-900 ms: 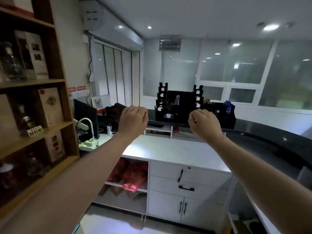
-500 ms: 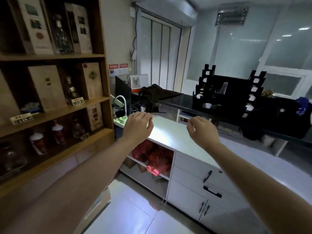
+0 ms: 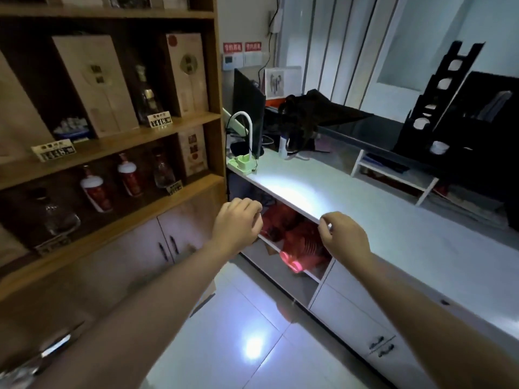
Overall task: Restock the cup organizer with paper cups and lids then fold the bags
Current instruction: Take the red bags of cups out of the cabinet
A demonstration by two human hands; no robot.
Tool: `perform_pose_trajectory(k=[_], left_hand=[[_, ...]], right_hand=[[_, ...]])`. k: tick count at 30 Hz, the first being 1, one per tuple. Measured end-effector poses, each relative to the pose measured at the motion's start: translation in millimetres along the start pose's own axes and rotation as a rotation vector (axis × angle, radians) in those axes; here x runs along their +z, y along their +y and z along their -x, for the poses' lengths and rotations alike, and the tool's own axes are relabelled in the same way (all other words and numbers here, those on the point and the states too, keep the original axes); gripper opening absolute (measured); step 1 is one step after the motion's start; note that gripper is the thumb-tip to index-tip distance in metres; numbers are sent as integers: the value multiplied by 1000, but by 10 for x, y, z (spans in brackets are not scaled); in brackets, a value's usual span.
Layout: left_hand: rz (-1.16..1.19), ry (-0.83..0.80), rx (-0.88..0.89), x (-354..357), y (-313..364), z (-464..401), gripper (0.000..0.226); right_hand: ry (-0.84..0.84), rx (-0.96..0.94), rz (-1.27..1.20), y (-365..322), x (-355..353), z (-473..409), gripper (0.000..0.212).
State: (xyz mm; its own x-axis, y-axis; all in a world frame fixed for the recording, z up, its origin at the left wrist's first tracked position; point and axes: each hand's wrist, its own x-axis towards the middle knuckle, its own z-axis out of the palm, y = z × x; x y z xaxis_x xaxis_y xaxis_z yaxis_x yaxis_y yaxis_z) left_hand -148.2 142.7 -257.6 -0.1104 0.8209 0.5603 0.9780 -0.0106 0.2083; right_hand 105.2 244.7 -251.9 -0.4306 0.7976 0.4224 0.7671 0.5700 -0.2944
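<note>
Both hands are out in front and empty: the left hand (image 3: pixel 238 223) and the right hand (image 3: pixel 344 237) each hang with fingers loosely curled, holding nothing, apart from one another, just before the front edge of the long white worktop (image 3: pixel 393 220). Behind and below them, in the open shelf bay under that worktop, lie the bunched red plastic bags (image 3: pixel 297 240), which by the task look like the stock packs to fetch (whether they hold cups or lids cannot be told from here). The tall black stepped cup organizer (image 3: pixel 438 113), several of its round slots showing pale cup rims, stands well apart on the dark upper counter at the right. The step in hand seems to be the reach down for supplies. To do it well, stoop and bring both hands under the worktop's edge without knocking the knuckles on it, then take one bag at a time by its gathered neck with one hand while the other supports the bottom, since thin film bags slump and nested cups slide. Draw it straight out toward the tiled floor side, clear of the small green desk lamp base (image 3: pixel 243 164) at the worktop's end, before turning toward the organizer.
</note>
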Motion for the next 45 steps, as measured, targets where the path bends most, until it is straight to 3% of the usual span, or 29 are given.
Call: perform_pose_trajectory(k=[14, 20, 28, 34, 36, 41, 45], left_hand=[[95, -321, -32, 2225, -784, 47, 19], [93, -387, -107, 3249, -1025, 181, 19], [127, -381, 43, 4683, -1467, 327, 38], [192, -390, 54, 5745, -1859, 632, 36], [226, -391, 69, 5978, -1899, 728, 35], [296, -370, 104, 6375, -1968, 734, 33], [367, -368, 93, 6476, -1850, 669, 32]], right_hand=[[-395, 340, 22, 689, 2190, -116, 28], [-441, 433, -4, 1190, 3353, -196, 26], [-395, 680, -73, 1841, 4620, -305, 28], [-338, 1140, -82, 2287, 5542, -285, 79], [-327, 1286, -123, 2411, 5785, -324, 85], [-204, 1216, -130, 2504, 6247, -421, 38], [-136, 1019, -64, 2406, 6398, -228, 31]])
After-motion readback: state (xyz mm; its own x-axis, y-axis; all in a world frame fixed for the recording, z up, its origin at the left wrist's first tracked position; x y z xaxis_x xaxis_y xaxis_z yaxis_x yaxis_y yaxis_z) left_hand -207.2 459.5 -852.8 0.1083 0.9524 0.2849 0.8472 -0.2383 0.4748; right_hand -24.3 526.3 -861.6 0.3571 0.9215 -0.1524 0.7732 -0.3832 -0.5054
